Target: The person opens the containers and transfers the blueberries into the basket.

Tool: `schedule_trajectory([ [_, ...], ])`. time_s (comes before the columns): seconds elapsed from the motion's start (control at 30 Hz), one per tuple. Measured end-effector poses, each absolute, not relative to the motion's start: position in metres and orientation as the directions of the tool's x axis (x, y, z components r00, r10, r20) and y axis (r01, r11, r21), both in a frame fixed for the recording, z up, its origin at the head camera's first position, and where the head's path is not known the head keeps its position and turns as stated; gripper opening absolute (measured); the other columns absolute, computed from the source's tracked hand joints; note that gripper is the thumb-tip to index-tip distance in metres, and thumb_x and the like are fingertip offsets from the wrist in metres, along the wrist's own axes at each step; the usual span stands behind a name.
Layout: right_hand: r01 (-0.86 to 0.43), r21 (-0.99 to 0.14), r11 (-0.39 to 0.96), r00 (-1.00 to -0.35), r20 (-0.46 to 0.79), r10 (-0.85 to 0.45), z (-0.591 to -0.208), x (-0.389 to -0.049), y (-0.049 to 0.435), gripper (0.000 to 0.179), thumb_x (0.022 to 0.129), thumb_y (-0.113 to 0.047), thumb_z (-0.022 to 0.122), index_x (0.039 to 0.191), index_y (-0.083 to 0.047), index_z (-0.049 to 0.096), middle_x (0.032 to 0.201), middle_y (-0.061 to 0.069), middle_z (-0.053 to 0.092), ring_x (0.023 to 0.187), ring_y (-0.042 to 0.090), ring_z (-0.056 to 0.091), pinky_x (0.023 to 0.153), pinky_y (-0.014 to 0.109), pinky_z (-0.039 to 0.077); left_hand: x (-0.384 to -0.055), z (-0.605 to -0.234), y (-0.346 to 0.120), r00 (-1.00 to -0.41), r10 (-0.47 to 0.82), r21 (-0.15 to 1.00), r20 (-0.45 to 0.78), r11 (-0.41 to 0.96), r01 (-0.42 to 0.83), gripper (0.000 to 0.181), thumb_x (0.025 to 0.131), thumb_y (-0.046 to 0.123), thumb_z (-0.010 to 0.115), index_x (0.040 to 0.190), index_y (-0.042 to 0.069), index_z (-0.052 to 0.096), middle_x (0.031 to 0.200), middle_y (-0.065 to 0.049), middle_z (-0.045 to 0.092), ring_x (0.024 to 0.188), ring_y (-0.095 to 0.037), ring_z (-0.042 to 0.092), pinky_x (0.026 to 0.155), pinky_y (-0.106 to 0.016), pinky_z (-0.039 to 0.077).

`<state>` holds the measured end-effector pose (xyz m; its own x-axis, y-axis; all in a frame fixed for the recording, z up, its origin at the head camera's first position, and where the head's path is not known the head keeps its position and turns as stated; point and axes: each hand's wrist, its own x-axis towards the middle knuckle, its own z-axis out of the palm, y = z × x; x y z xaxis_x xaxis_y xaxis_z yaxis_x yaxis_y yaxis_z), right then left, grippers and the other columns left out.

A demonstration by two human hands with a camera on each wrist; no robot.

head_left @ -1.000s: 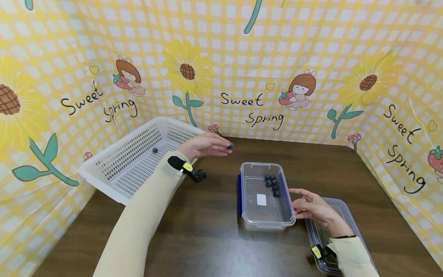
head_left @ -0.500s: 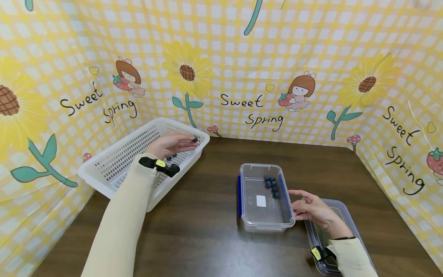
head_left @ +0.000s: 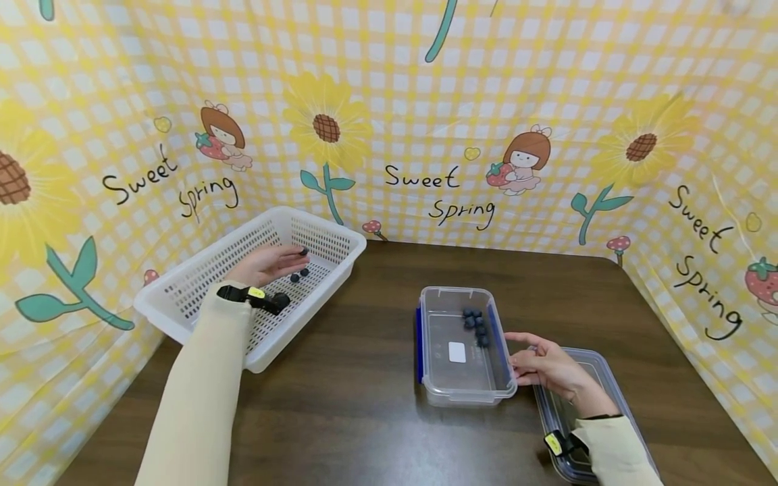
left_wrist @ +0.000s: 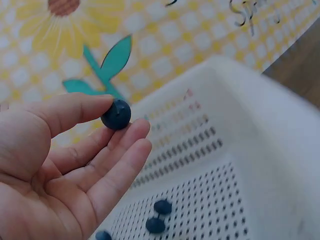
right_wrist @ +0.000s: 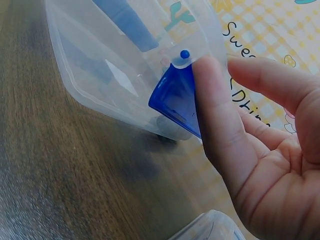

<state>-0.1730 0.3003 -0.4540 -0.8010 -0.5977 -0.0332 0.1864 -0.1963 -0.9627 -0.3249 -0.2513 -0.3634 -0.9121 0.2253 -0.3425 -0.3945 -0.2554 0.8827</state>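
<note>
In the head view my left hand (head_left: 264, 264) is over the white perforated basket (head_left: 304, 320) at the left. Its thumb and fingertips pinch a blueberry (left_wrist: 116, 115), seen closely in the left wrist view. Below it, loose blueberries (left_wrist: 156, 225) lie on the basket floor; the hand may hide more. My right hand (head_left: 550, 368) is at the right side of a clear plastic container (head_left: 437, 341). Its fingers touch the outer wall by a blue latch flap (right_wrist: 175, 97), without wrapping round it. Several blueberries (head_left: 477, 327) sit inside the container, towards its right wall.
A clear lid (head_left: 598, 368) lies on the dark wooden table (head_left: 340, 405), partly under my right hand and forearm. Behind the table hangs a yellow checked cloth (head_left: 419, 108), which also closes off both sides. The basket's raised rim stands close to the cloth.
My left hand has moved left from beyond the basket's right edge to above its inside, still pinching the blueberry. My right hand and the container have stayed in place.
</note>
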Motion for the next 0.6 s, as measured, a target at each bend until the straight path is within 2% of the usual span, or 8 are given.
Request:
schedule_trajectory([
  [0.1,0.188,-0.962,-0.196,-0.801,-0.035,-0.598,-0.454,-0.173,0.300,0.043,0.099,0.009,0.047,0.130,-0.020,0.057,0.096,0.006,0.073,0.083,0.015,0.070,0.077,0.030,0.061,-0.322,-0.369,-0.261,-0.907,0.213,0.860,-0.365,-0.297,-0.416,0.024,0.104,0.002,0.050,0.127,-0.002,0.052,0.099,-0.011,0.068,0.104,-0.023,0.067,0.112,-0.036,0.037],
  [0.33,0.176,-0.968,-0.179,-0.811,-0.040,-0.583,-0.454,-0.173,0.300,0.042,0.099,0.009,0.048,0.130,-0.019,0.056,0.095,0.006,0.073,0.082,0.015,0.070,0.076,0.030,0.061,-0.321,-0.374,-0.270,-0.908,0.212,0.860,-0.362,-0.299,-0.413,0.015,0.103,0.004,0.052,0.103,0.003,0.067,0.099,-0.012,0.069,0.096,-0.021,0.069,0.112,-0.036,0.036],
  [0.6,0.173,-0.970,-0.169,-0.812,-0.043,-0.582,-0.456,-0.174,0.301,0.042,0.099,0.009,0.047,0.133,-0.015,0.053,0.094,0.006,0.074,0.082,0.015,0.070,0.076,0.030,0.061,-0.321,-0.374,-0.271,-0.880,0.168,0.838,-0.444,-0.271,-0.474,0.009,0.102,0.011,0.056,0.102,0.006,0.064,0.089,-0.011,0.070,0.098,-0.022,0.069,0.108,-0.033,0.041],
])
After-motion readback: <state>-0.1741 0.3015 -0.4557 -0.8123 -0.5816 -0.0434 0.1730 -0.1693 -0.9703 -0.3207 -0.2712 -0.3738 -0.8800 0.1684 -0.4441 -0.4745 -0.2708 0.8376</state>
